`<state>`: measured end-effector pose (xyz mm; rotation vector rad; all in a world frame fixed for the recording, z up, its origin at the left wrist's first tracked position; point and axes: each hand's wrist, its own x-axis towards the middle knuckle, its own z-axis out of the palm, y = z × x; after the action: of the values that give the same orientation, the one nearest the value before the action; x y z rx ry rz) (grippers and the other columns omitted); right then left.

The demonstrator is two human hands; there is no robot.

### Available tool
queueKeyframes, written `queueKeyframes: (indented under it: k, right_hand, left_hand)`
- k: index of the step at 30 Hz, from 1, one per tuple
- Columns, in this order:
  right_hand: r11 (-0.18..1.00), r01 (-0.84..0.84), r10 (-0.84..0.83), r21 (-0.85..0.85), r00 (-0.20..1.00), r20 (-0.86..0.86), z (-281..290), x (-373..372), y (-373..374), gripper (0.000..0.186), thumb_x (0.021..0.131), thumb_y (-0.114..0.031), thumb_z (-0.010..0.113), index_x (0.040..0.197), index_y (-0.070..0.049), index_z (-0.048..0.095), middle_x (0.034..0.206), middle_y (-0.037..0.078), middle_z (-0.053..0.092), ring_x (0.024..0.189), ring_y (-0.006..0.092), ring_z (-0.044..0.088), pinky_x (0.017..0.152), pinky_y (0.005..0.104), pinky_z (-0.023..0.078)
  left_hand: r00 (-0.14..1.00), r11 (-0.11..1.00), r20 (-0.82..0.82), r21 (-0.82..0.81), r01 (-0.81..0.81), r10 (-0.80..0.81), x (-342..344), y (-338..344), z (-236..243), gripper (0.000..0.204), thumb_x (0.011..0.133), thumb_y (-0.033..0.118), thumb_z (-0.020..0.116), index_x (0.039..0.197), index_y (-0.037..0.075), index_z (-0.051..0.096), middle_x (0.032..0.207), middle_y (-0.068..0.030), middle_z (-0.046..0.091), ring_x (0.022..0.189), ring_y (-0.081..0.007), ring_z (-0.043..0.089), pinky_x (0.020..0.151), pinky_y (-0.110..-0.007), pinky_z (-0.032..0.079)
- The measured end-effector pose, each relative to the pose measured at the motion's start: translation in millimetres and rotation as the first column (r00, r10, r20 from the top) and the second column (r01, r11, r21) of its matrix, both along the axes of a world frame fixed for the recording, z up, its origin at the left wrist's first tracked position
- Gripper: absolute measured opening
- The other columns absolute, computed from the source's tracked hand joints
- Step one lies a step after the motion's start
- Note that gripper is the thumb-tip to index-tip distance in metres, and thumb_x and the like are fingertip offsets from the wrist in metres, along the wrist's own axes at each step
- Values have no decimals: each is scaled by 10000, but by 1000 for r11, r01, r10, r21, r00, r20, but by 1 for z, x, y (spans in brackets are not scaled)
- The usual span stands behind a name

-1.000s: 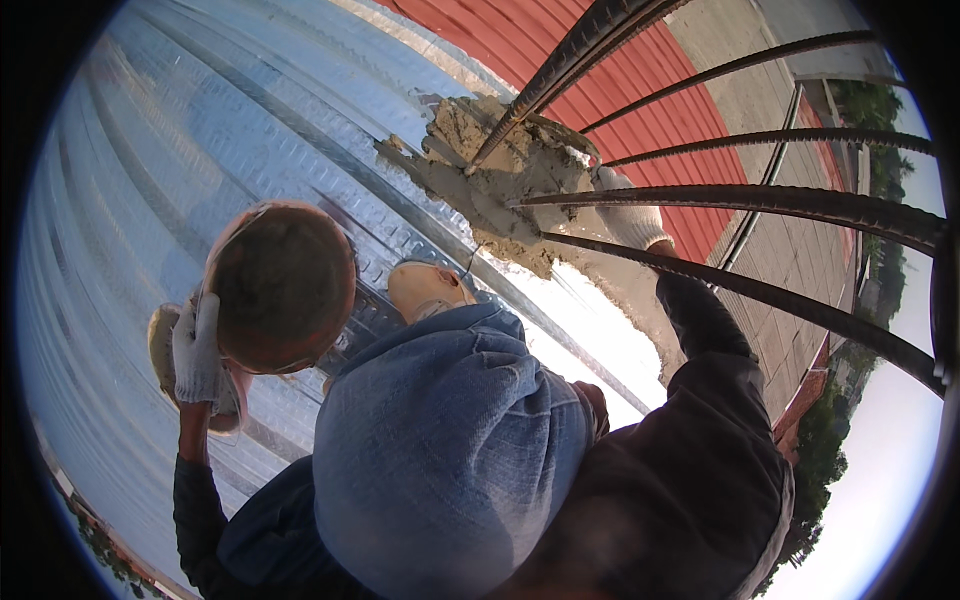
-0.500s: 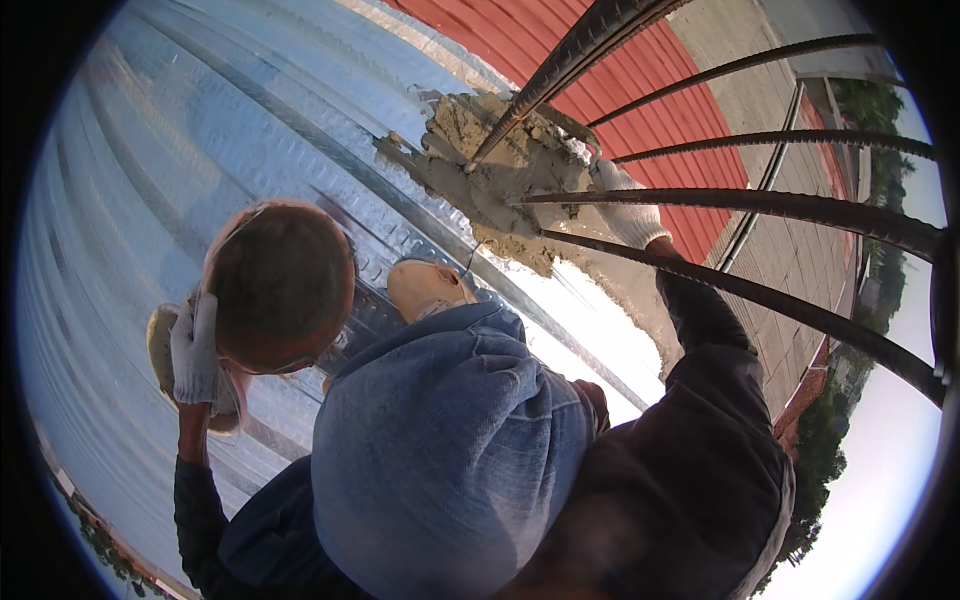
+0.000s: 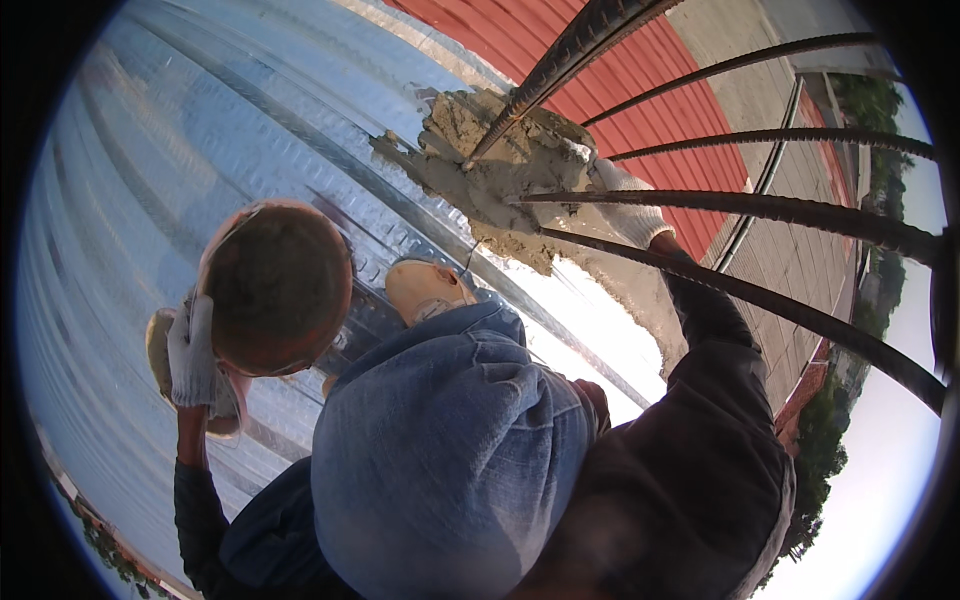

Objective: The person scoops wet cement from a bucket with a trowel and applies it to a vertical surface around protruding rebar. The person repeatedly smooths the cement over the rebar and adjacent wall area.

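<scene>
My left hand (image 3: 192, 352), in a white knit glove, grips the rim of a round mortar pan (image 3: 277, 290) with a reddish edge and a dark, shadowed inside. The pan is tilted beside my shoe. My right hand (image 3: 630, 205), also gloved, reaches behind the upright steel rebars (image 3: 720, 203). Its fingers are partly hidden and seem closed round a trowel, little of which shows. Under and beside that hand lies a rough heap of wet grey-brown mortar (image 3: 520, 225), spread around the feet of the bars.
Ribbed metal decking (image 3: 180, 190) runs under my shoes (image 3: 425, 285). Beyond the mortar are a red corrugated roof (image 3: 620, 90) and grey paving (image 3: 790, 240) lower down. Several rebars fan across the right side, close to my right arm. Trees (image 3: 835, 420) stand at the far right.
My right hand has shifted slightly, and the trowel that showed beside it is now mostly hidden against the mortar. The pan in my left hand has moved slightly left.
</scene>
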<state>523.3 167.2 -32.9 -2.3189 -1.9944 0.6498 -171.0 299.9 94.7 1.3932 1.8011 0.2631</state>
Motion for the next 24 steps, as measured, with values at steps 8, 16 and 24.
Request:
queueKeyframes:
  k: [8, 16, 24]
  right_hand:
    - [991, 68, -71, -115, 997, -20, 10, -17, 18, 233, 1070, -251, 644, 1222, -75, 631, 1121, 199, 757, 1080, 412, 744, 880, 530, 588]
    - [984, -123, 119, -130, 992, -34, -2, 12, -37, 452, 985, -235, 725, 1422, -131, 675, 1206, 185, 769, 1111, 394, 752, 911, 498, 606]
    - [976, 216, -216, -24, 976, 0, -17, 2, -45, 368, 1033, -259, 720, 1369, -118, 663, 1150, 168, 784, 1076, 396, 768, 897, 509, 610]
  left_hand:
    - [999, 999, -35, -17, -39, 38, 7, -3, 9, 540, 1179, 403, 610, 1490, -34, 673, 1310, -122, 728, 1196, -196, 636, 1081, -367, 498]
    - [1000, 1000, 15, -23, -18, 18, 4, -2, 4, 527, 1182, 372, 604, 1529, -21, 652, 1348, -132, 721, 1206, -206, 634, 1080, -365, 496]
    - [1000, 1000, 31, -19, 5, -4, 8, -1, 5, 522, 1184, 379, 602, 1517, -19, 660, 1336, -136, 724, 1198, -214, 640, 1071, -368, 500]
